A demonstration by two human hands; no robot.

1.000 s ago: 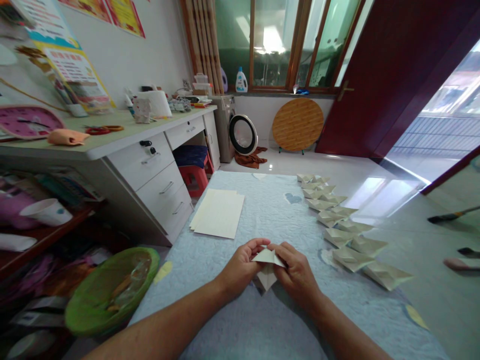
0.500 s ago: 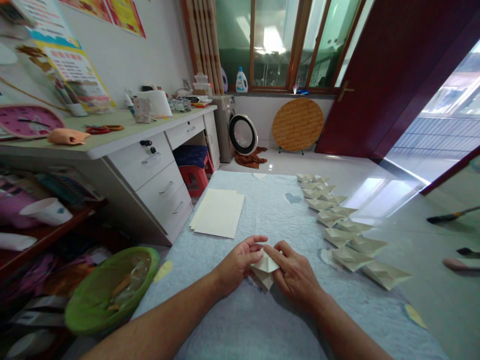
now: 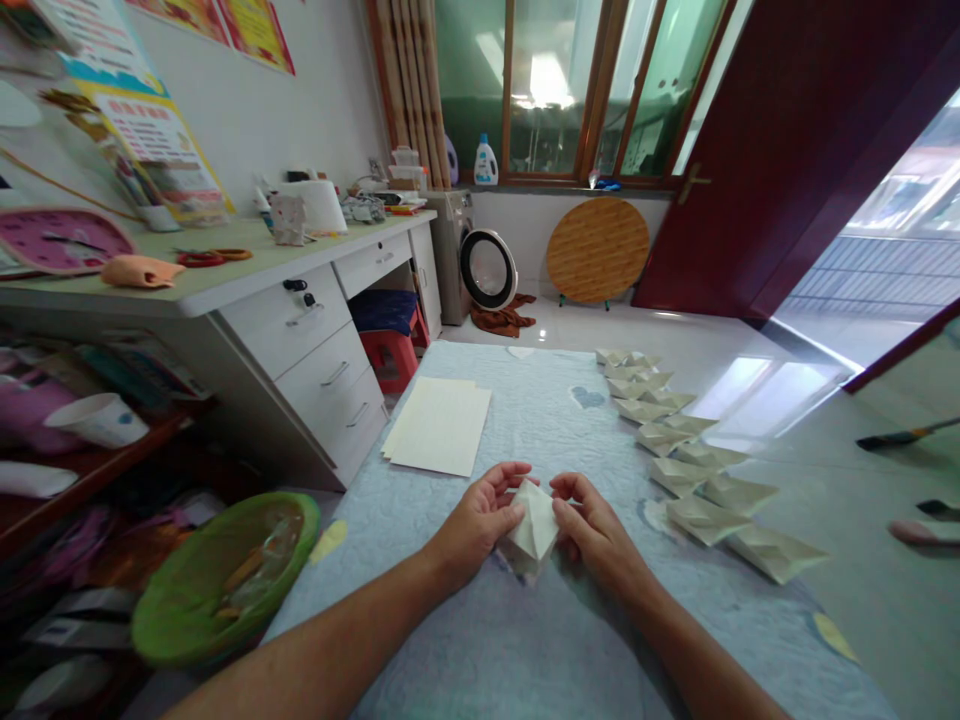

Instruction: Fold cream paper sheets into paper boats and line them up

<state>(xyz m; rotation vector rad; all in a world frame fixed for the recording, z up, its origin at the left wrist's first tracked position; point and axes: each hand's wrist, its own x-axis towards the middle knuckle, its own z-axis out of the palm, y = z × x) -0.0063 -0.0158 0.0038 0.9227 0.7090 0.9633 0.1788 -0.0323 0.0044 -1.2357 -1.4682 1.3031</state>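
A piece of folded cream paper [image 3: 534, 525], roughly diamond-shaped with a raised crease down its middle, is between my hands near the front of the cloth-covered table. My left hand [image 3: 480, 515] pinches its left edge between thumb and fingers. On the other side my right hand [image 3: 594, 525] has its thumb and curled fingers at the paper's right edge. Ahead and to the left lies a stack of flat cream paper sheets [image 3: 439, 428]. Two rows of folded paper boats [image 3: 709, 520] run along the table's right side.
A pale blue quilted cloth [image 3: 532, 430] covers the table. To the left stand a green basket [image 3: 169, 610] and a white desk [image 3: 262, 350] with drawers. Beyond the far edge are a washing machine [image 3: 450, 260] with its door open and a round wooden tabletop [image 3: 598, 250].
The paper between my hands now shows a larger diamond face. My right fingers have drawn back from its top to its right edge, while my left hand keeps hold.
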